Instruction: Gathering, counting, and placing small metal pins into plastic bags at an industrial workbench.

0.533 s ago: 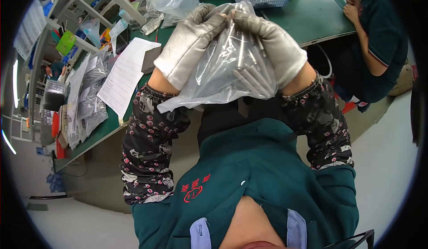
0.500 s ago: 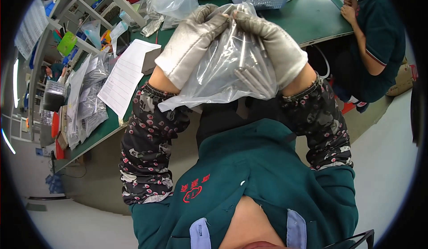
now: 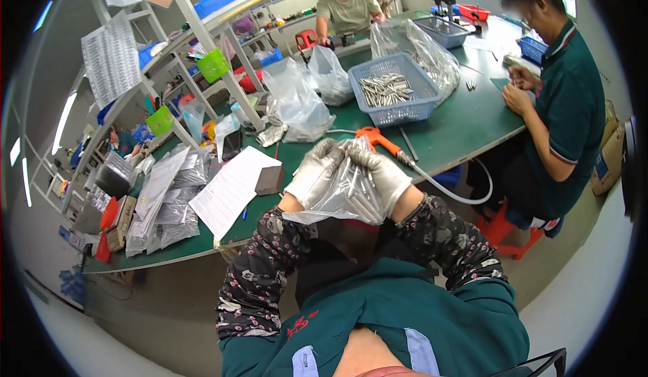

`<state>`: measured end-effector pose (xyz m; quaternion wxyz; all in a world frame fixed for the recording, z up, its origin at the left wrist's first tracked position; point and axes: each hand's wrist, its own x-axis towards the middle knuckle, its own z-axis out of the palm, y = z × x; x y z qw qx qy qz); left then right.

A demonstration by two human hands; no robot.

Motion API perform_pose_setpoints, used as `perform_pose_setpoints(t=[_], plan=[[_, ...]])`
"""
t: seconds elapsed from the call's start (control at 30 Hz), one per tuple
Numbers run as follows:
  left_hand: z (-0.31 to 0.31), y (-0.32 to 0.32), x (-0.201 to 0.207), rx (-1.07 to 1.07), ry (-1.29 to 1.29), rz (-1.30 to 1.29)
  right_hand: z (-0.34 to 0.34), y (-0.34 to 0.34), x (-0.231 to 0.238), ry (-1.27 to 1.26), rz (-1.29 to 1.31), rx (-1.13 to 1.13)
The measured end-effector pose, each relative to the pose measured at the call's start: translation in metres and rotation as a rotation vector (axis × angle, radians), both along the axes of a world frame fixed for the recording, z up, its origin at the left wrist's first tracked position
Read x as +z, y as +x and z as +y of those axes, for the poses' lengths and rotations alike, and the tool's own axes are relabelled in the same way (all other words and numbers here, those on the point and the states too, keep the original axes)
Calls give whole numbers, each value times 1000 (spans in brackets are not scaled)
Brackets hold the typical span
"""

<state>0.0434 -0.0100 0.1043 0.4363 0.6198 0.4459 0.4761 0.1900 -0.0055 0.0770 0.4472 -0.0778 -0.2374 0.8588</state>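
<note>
A see-through plastic bag (image 3: 335, 203) with several slim metal pins in it hangs in front of me at the bench's near edge. My left hand (image 3: 314, 174), in a white and grey work glove, grips the gathered top of the bag from the left. From the other side my right hand (image 3: 383, 176), gloved alike, pinches the same part. The fingertips of both hands come together there. Just beyond them lies an orange air blow gun (image 3: 378, 141) with a pale hose.
A blue plastic basket (image 3: 398, 116) of metal pins stands on the green bench (image 3: 466, 130), near plastic bags (image 3: 293, 103). Leftward are a paper sheet (image 3: 233, 191), a grey block (image 3: 270, 180) and stacked bagged parts (image 3: 179, 205). A co-worker (image 3: 567, 100) sits right; another person (image 3: 347, 9) is across.
The view has tipped up, showing more of the bench, the air gun and the person across. Both hands still grip the bag, now smaller and lower in the picture.
</note>
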Motion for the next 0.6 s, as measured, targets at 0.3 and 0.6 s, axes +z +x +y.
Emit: perform_pose_setpoints(t=[0.3,0.6], plan=[[20,-45,-10,-13,-51,-136,34,-48,1,-177,-10,146],[79,-2,20,-238,4,-27,78,-8,32,-173,-70,-107]])
